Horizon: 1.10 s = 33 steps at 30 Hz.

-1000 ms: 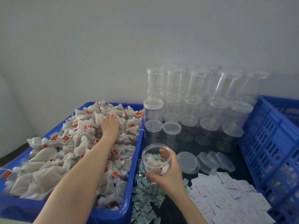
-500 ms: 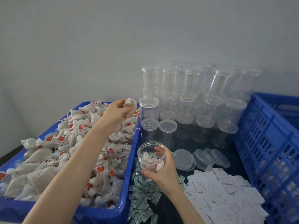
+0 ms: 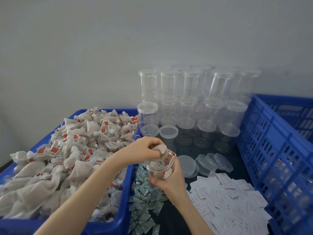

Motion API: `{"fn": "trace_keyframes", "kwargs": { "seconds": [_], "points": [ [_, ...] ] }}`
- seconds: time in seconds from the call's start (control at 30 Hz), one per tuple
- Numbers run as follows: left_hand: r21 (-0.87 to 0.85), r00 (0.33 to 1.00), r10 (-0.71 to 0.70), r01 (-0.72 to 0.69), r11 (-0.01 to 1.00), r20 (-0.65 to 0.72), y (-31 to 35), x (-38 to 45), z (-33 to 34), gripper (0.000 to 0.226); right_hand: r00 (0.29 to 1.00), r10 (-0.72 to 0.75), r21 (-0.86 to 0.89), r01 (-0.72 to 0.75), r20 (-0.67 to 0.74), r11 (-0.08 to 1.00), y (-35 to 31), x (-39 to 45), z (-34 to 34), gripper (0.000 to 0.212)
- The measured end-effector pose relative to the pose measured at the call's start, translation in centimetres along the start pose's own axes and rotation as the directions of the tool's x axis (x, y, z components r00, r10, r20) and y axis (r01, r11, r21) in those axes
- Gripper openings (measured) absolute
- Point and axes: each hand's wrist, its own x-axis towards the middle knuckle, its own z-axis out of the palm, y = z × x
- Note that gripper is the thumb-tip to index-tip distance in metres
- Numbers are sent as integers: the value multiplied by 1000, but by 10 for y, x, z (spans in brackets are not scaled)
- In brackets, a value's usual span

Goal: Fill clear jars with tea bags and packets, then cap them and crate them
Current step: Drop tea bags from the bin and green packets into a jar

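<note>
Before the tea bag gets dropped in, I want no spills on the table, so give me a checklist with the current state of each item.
1. Jar steadied: ok, the right hand grips it from below.
2. Jar mouth open and uncapped: ok.
3. Tea bag over the mouth: ok, the left hand pinches it right at the rim.
4. Room left in the jar: ok, bags inside sit below the rim.
5. Green packet already in the jar: cannot tell; the green packets lie on the table below it.
6. Loose lids within reach for capping: ok, they lie just right of the jar.
</note>
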Motion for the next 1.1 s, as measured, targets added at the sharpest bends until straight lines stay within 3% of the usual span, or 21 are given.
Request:
{"fn": "trace_keyframes", "kwargs": {
  "seconds": [0.1,0.2,0.3,0.43,0.53,0.7,0.77,0.9,1.03,1.1],
  "points": [
    [314,1000,13,-9,949,-13,4,2,5,20,1000,0,5,0,-22,1000,1,1,-5,83],
    [599,996,-22,-35,800,87,14,6,13,12,1000,-15,-45,14,-13,999,2,1,-6,85],
    [733,983,-70,-76,676,167,20,11,18,40,1000,-20,-102,22,22,995,5,0,-4,90],
    [713,992,-27,-69,697,123,17,17,26,27,1000,5,-62,-5,2,998,11,-1,-6,95],
    [691,979,-4,-142,709,205,13,20,31,23,1000,-8,-67,9,18,998,10,-3,-9,93],
    [590,914,-158,-103,801,374,12,24,21,25,1000,-12,-66,13,18,998,11,-10,-12,90],
    [537,887,-154,-118,835,435,11,24,7,30,1000,-3,-72,5,22,997,12,-10,-14,87],
    [452,950,6,-155,879,313,12,26,6,25,1000,0,-73,1,13,997,10,-3,-21,89],
    [536,944,-14,-176,825,331,11,34,22,22,999,-52,-120,52,0,991,6,0,-26,86],
    [388,959,30,-143,911,283,10,35,15,22,999,-36,-101,33,-23,994,6,-2,-31,85]
  ]
}}
